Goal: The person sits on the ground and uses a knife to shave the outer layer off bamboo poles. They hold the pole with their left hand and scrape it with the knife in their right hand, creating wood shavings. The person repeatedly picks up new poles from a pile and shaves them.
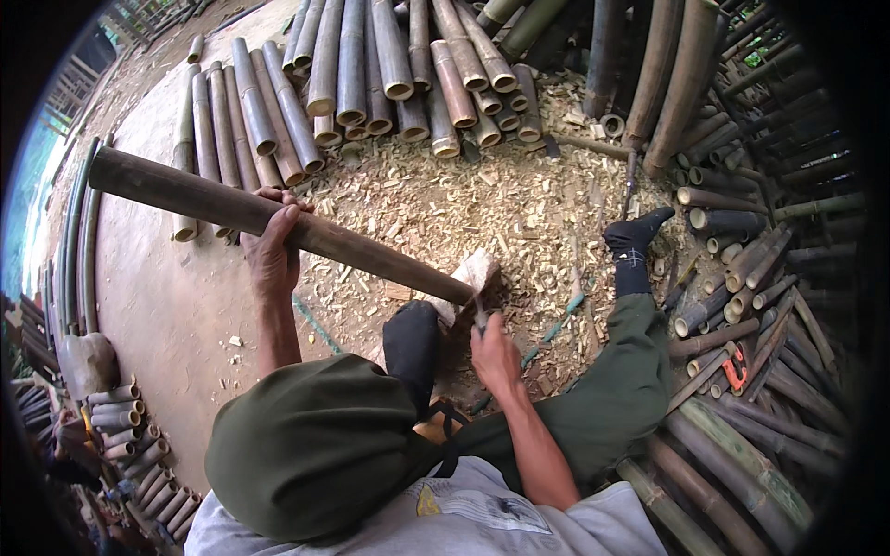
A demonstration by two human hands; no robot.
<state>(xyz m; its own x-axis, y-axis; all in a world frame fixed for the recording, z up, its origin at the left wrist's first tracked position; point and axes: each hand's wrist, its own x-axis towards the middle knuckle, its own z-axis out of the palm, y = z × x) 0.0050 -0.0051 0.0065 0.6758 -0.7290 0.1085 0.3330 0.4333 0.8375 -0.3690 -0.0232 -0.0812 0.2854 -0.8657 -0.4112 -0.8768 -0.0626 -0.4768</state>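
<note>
Grey shirt (584, 528) nearest; beyond it slants a dull, dark-brown bamboo tube (343, 244) — left hand (272, 236) gripping its middle, lower end at the edge of a wooden block (478, 269) — right hand (496, 352) clenched round a knife (480, 318).

The tan floor (158, 310) is lit by daylight; at right, a dark slatted wall (818, 173) is backed by greenery (768, 54).

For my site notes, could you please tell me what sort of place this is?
Probably a bamboo workshop: cut tubes are piled up, pale chips litter the ground, and the left hand grips a bamboo pole.
</note>
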